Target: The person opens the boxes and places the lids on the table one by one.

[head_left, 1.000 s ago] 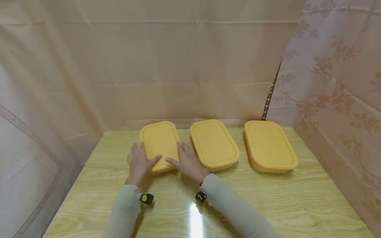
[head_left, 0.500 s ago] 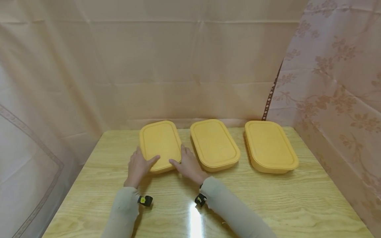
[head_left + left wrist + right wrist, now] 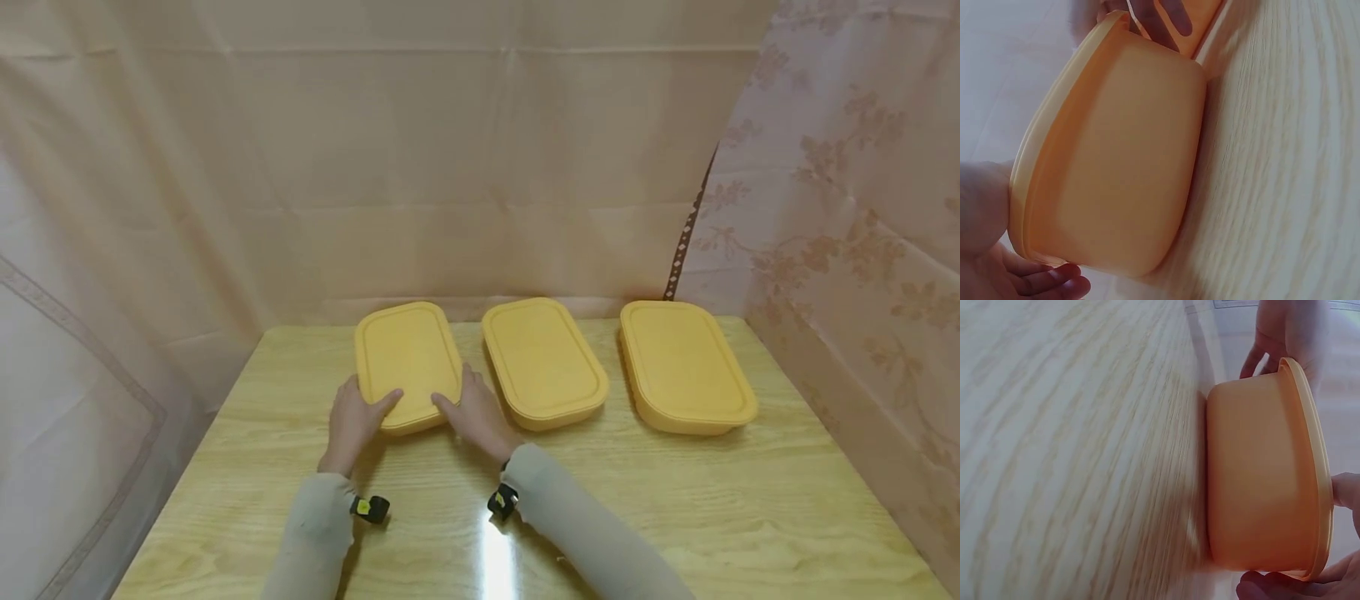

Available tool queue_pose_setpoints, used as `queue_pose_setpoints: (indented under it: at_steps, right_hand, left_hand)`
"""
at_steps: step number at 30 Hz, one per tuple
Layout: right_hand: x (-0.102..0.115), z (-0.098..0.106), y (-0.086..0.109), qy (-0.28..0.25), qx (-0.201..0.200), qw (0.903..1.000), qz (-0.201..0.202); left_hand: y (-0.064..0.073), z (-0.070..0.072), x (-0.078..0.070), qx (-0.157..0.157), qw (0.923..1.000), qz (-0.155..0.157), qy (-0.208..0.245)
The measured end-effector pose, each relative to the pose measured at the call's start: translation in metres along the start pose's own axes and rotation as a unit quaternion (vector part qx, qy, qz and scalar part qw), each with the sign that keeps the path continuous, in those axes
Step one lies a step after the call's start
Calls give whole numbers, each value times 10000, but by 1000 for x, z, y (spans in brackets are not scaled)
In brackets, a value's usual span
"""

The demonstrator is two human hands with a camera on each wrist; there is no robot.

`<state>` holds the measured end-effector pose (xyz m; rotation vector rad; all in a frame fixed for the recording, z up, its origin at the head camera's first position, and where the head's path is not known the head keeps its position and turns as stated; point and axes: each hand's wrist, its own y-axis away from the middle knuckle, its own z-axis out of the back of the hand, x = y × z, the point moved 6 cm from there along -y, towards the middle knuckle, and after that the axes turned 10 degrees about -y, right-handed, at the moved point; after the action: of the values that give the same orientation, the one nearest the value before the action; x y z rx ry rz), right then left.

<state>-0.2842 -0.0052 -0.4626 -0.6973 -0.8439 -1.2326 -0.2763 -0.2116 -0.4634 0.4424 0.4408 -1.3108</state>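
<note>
A yellow lidded food box point(image 3: 408, 354) stands on the table, leftmost in the head view, with its lid on. My left hand point(image 3: 352, 423) grips its near left corner, thumb on the lid and fingers down the side. On the near right corner my right hand point(image 3: 480, 418) holds it the same way. In the left wrist view, fingertips point(image 3: 1063, 281) of the left hand curl below the lid's rim. Fingertips point(image 3: 1250, 584) of the right hand reach under the rim in the right wrist view. The box's base meets the tabletop, and its contents are hidden.
Two more yellow lidded boxes stand to the right, a middle box point(image 3: 545, 358) near my right hand and a far right box point(image 3: 686, 362). The wooden table point(image 3: 420, 533) runs back to a beige curtain point(image 3: 450, 167). A patterned cloth point(image 3: 847, 250) hangs at the right.
Both hands have drawn slightly nearer along the left box's sides. Their fingers, spread at the lid's edges before, now reach down the sides. The boxes have not visibly moved.
</note>
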Motion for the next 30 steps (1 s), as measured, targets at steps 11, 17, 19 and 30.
queue_pose_setpoints:
  at_steps: [11,17,19,30]
  right_hand:
    - [-4,2,-9,-513,-139,9984,-188]
    - [-9,5,-8,-613,-291,9973,-274]
    - [-9,6,-8,-735,-316,9964,-263]
    - [-9,7,-5,-1060,-439,9929,-313]
  left_hand:
    - [0,-3,8,54,9986,357,397]
    - [0,-7,8,80,9984,325,455]
    - [0,-7,7,62,9982,329,500]
    - [-3,-1,4,-150,9973,319,650]
